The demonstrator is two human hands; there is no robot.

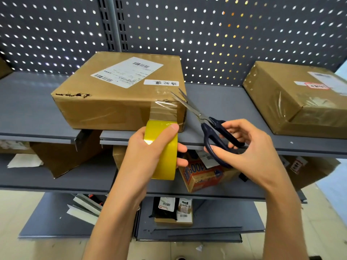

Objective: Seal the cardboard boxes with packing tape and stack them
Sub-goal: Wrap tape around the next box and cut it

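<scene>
A flat cardboard box (105,94) with white shipping labels lies on the grey top shelf (221,113). A strip of clear tape (164,110) runs down its front right corner to a yellow tape roll (165,162), which my left hand (148,147) grips just below the shelf edge. My right hand (247,147) holds dark-handled scissors (210,128), fingers through the loops. The blades are slightly apart and point up-left beside the box's right front corner, near the stretched tape. A second taped cardboard box (300,102) sits on the same shelf at the right.
A perforated metal back panel (225,38) rises behind the shelf. The lower shelves hold more parcels: an open brown box (62,156), a printed orange carton (202,175), small labelled packets (172,211) and folded papers (84,207). Pale floor lies below.
</scene>
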